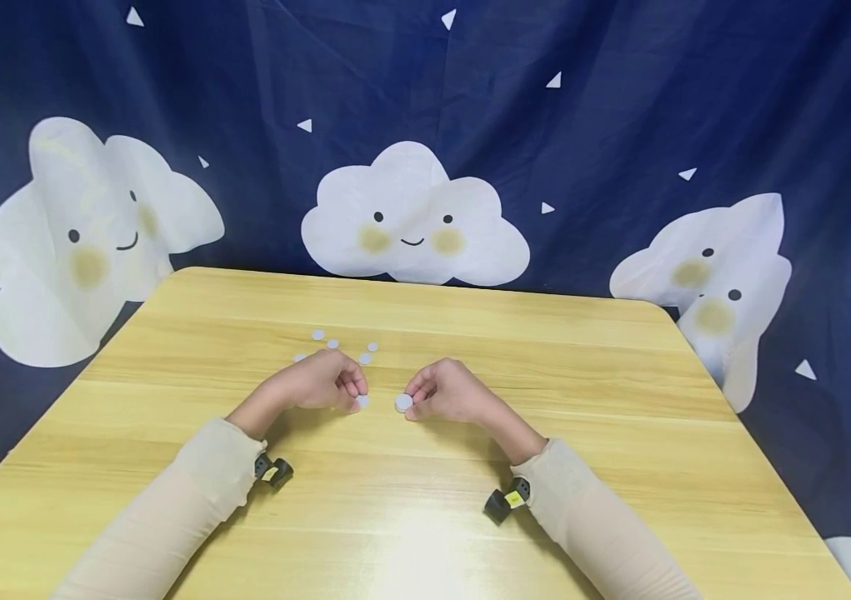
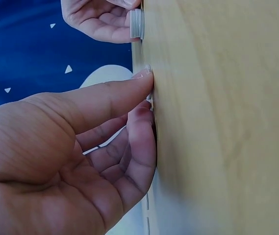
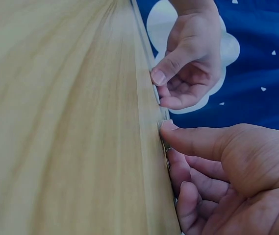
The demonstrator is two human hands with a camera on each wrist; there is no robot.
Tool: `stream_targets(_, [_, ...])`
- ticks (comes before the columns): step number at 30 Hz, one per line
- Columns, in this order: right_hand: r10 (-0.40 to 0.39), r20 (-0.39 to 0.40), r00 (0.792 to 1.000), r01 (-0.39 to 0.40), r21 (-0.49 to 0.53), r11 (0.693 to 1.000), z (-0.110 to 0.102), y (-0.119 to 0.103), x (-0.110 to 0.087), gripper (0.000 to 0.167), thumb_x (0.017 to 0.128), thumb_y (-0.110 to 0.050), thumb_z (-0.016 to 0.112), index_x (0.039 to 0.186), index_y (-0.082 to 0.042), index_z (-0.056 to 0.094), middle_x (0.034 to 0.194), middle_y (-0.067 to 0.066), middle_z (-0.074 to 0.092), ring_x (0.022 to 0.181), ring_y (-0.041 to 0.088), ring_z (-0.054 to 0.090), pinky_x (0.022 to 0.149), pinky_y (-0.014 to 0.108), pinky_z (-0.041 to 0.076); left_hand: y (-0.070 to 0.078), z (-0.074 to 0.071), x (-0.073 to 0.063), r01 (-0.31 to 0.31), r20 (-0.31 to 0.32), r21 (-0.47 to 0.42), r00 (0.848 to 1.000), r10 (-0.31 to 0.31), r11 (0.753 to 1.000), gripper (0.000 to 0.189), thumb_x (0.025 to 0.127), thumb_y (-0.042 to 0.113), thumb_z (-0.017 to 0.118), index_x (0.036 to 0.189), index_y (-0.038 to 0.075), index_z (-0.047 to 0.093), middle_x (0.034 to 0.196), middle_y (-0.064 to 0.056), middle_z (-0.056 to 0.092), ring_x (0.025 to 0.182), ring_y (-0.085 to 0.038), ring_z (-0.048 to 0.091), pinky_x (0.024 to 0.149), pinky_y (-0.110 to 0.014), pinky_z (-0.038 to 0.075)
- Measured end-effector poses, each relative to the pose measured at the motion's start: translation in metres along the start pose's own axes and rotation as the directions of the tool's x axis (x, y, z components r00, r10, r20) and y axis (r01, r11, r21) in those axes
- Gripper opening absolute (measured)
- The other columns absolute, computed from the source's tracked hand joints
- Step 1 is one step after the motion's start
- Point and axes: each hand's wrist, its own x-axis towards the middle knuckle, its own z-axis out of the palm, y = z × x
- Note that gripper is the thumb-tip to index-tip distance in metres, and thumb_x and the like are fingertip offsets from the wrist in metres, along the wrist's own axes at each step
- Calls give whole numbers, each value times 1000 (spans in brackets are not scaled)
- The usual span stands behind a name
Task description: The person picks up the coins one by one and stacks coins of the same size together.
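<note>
My left hand point(image 1: 318, 379) pinches a round, coin-like white disc point(image 1: 362, 402) between thumb and fingers, low at the table surface. Facing it, a short distance to the right, my right hand point(image 1: 458, 392) grips a small stack of the same discs point(image 1: 404, 403) by its side. Seen edge-on in the left wrist view, the stack point(image 2: 137, 23) shows several thin grey layers. Across the narrow gap, the two hands stay apart. In the right wrist view the left hand's disc point(image 3: 156, 94) shows as a thin edge, and the right thumb hides part of the stack.
Several loose discs lie flat beyond the left hand, among them one at the back point(image 1: 317, 335) and one nearer the middle point(image 1: 365, 359). The light wooden table point(image 1: 545, 500) reaches back to a dark blue curtain point(image 1: 590, 125) printed with clouds.
</note>
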Motion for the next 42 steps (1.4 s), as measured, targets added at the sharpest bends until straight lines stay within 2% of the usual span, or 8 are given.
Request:
stream_targets(6, [15,0,1000,-15,21,1000,-1,-2,1,23,80,-10,88,98,-6,75,80,-2,71,76,13,66,75,27,54,-1,-1,0,26,-1,-9,1000,-26,1000,15,83,4,81,94,7,72,86,-1,68,82,-16,62,79,-31,54])
stream_targets(15, [48,16,999,-49,50,998,-2,-1,4,29,80,-11,88,104,-4,75,81,-1,72,77,13,66,74,28,54,-5,-2,1,33,-4,-21,999,-33,999,15,83,6,82,94,7,73,86,-1,68,82,-16,62,78,-32,54])
stream_targets(21, [118,55,991,-122,86,989,-8,-7,5,33,80,-13,88,107,-2,73,85,1,75,81,15,68,78,30,55,-4,-1,1,34,-2,-30,999,-34,999,15,83,5,82,94,6,73,86,-1,68,82,-16,62,78,-31,54])
stream_targets(26, [149,64,987,-153,60,986,-13,-12,6,35,79,-15,89,107,-1,72,84,2,74,79,16,68,75,30,55,-5,0,0,38,-3,-30,999,-38,999,15,82,5,82,93,7,73,86,-1,67,82,-16,61,78,-32,53])
stream_targets(34, [52,79,996,-48,-54,997,-23,-20,17,35,83,-15,86,111,-1,72,87,1,75,80,14,69,77,31,55,-3,-1,0,51,0,-39,999,-51,998,16,82,6,83,94,7,72,87,-2,67,83,-17,61,78,-31,53])
stream_targets(42, [-29,94,995,42,-141,989,-29,-22,45,28,91,-14,79,116,-3,72,94,1,76,89,14,70,84,32,55,-3,0,0,55,4,-36,998,-55,998,16,83,6,83,95,6,72,87,-2,67,82,-16,61,76,-30,54])
